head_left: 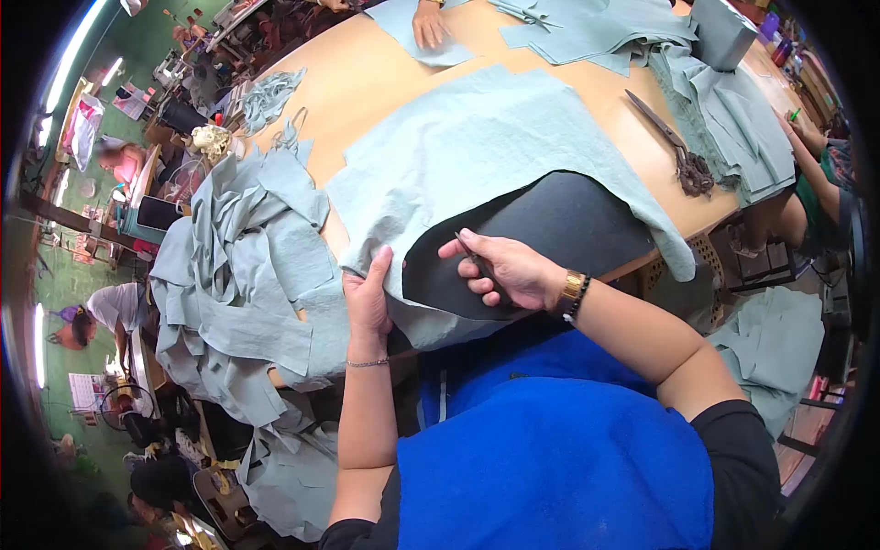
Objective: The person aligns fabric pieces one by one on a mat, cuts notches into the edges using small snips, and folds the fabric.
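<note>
Cloth [477, 128], left hand [368, 298] pinching its edge, right hand [515, 270] curled round dark tool [480, 264] (scissors [676, 145], fabric stack [738, 124] beyond)

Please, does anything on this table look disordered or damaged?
The cloth heap at left looks untidy: crumpled and spilling over the table edge. The big scissors have oddly bulky handles, seemingly wrapped in dark material. I see no clear damage.

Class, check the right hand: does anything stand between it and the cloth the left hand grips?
Nothing visible stands between the right hand and the cloth in the left hand; only a black surface shows there.
</note>
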